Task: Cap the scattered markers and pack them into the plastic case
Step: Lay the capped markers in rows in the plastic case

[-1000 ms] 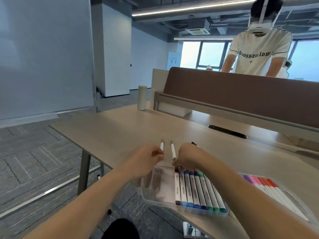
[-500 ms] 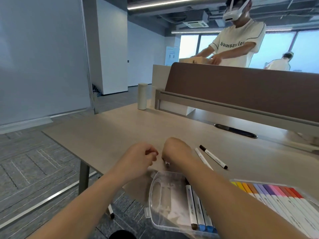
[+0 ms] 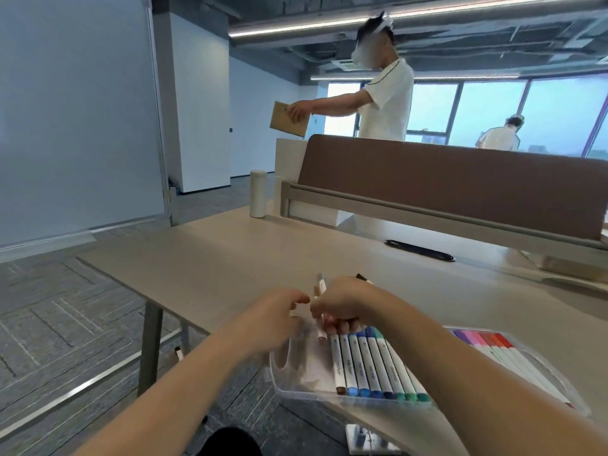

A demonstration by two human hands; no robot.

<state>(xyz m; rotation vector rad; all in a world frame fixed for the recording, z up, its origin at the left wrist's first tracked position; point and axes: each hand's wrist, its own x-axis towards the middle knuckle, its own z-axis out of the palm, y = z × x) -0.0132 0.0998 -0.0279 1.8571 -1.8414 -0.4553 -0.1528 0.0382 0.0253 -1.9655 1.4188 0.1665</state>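
— What does the plastic case (image 3: pixel 289 360) hold?

— It is a clear, shallow tray on the near edge of the smooth beige table (image 3: pixel 230 258), at five o'clock from the hands. A row of markers (image 3: pixel 371 363) with white barrels lies side by side in its right part. Their caps run from brown through blues to greens. At three o'clock a second clear half (image 3: pixel 556 376) carries purple, pink and red pens (image 3: pixel 493 353).

— And the hands?

— The right hand (image 3: pixel 342 306) has its fingers wrapped round a slim white marker (image 3: pixel 320 285) over the case's far end. One tip points to twelve and the pinkish end sits low by the tray. The left hand (image 3: pixel 273 312) is at nine o'clock of it, fingers curled, thumb and forefinger tips close together. I cannot tell whether they pinch anything.

— Anything loose?

— A black-capped pen (image 3: pixel 362 278) peeks out on the table at one o'clock, behind the right hand.
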